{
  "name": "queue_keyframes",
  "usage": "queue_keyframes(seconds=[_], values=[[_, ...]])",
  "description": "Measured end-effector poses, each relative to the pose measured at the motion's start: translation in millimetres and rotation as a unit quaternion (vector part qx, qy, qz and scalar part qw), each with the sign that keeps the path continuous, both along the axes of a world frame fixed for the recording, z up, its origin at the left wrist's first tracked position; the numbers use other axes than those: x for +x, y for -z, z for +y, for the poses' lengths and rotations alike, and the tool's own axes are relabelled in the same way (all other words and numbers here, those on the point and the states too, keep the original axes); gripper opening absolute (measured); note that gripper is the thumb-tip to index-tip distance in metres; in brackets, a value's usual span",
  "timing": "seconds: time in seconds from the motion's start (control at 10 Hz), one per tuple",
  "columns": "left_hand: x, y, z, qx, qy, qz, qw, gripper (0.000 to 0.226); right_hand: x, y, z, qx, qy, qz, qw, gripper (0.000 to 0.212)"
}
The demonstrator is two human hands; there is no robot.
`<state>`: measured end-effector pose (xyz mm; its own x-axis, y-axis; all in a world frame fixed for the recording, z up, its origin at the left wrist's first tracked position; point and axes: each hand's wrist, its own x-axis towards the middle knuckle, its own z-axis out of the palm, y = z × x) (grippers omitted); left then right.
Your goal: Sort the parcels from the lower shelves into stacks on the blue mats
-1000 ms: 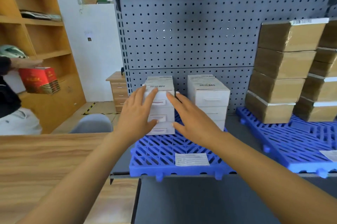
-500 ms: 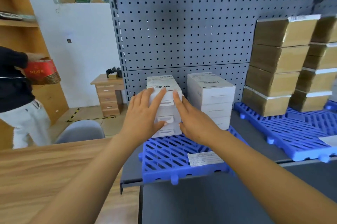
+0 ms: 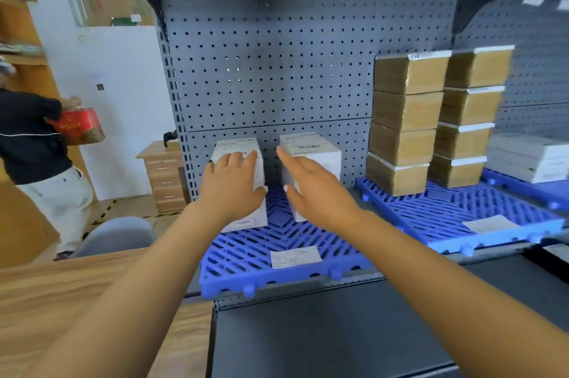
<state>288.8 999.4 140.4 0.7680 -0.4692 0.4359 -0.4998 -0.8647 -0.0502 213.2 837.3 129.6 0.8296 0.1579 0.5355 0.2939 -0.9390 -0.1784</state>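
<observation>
Two stacks of white parcels stand on the left blue mat [image 3: 246, 257]. My left hand [image 3: 231, 189] lies flat with straight fingers against the front of the left white stack [image 3: 243, 223]. My right hand [image 3: 314, 189] hovers with straight fingers in front of the right white stack [image 3: 320, 149], near the gap between the stacks; I cannot tell whether it touches. A paper label [image 3: 295, 257] lies on the mat's front. Brown parcels [image 3: 406, 125] are stacked high on the middle blue mat [image 3: 446, 214].
More white parcels [image 3: 529, 159] sit on a mat at far right. A grey pegboard [image 3: 271, 69] backs the shelf. A wooden table [image 3: 61, 300] is at lower left. A person [image 3: 34, 143] with a red box [image 3: 80, 126] stands at left, near a small wooden drawer unit [image 3: 164, 177].
The view has shifted so the shelf sits lower and further left. My right hand has left the left white stack and moved right, in front of the right stack. My left hand stays on the left stack.
</observation>
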Motion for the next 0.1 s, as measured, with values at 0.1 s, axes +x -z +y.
queue_keyframes(seconds=[0.1], values=[[-9.5, -1.3, -21.5, -0.08, 0.027, 0.033, 0.996, 0.07, -25.8, -9.6, -32.4, -0.002, -0.005, -0.047, 0.999, 0.057]])
